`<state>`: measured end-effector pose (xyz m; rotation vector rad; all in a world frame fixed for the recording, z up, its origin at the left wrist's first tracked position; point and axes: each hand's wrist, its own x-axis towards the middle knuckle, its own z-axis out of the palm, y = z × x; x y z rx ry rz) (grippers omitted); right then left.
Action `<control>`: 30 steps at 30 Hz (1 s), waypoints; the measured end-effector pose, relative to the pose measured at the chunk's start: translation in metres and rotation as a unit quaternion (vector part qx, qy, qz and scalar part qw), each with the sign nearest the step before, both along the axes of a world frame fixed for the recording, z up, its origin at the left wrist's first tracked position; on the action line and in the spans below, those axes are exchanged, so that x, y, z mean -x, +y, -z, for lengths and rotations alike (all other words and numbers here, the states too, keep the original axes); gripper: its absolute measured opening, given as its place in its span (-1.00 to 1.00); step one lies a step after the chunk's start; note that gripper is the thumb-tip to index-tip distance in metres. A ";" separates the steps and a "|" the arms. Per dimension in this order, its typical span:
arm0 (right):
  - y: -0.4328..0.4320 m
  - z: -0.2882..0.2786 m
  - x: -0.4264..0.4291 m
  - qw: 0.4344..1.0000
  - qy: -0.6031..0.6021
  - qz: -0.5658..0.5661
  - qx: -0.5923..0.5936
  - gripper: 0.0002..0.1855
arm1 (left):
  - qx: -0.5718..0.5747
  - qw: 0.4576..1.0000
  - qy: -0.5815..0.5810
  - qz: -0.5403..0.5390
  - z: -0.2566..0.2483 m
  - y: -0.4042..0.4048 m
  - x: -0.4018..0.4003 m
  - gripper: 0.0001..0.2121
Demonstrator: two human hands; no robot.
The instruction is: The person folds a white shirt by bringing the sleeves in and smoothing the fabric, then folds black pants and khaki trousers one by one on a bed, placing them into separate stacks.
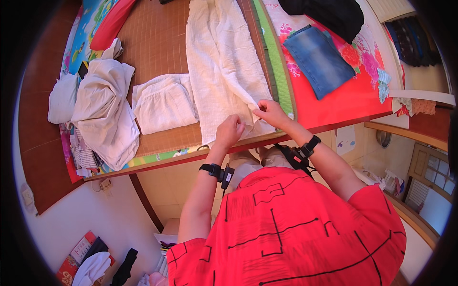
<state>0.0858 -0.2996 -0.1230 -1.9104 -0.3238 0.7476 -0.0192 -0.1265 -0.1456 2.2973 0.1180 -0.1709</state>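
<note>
White crinkled trousers [225, 64] lie lengthwise on a brown woven mat, their lower end near the bed's edge. My right hand [270, 113] pinches the cloth near the lower right corner between thumb and fingers. Over the lower middle of the trousers, my left hand [229, 133] is bent with its fingers curled; whether cloth is caught in them cannot be told. Just left of the trousers sits a folded white garment with a gathered waistband [164, 103]. Further left is a crumpled heap of beige and white clothes [102, 100].
Folded blue jeans [319, 60] rest on a red floral sheet at the right, with a black garment [329, 16] behind them. A red garment [111, 26] lies at the upper left. The red bed edge [171, 162] runs in front of my body.
</note>
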 end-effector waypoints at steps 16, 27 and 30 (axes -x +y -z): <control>0.000 0.000 0.000 0.999 0.017 0.013 -0.032 -0.77 | 0.149 0.980 0.133 -0.010 0.002 0.011 -0.006 -0.77; 0.005 -0.041 -0.013 0.994 0.071 -0.029 -0.082 -0.77 | 0.203 0.967 0.146 0.049 -0.010 -0.010 -0.041 -0.80; 0.014 -0.048 -0.016 0.994 0.064 -0.048 -0.075 -0.73 | 0.205 0.965 0.146 0.068 0.022 -0.022 -0.046 -0.80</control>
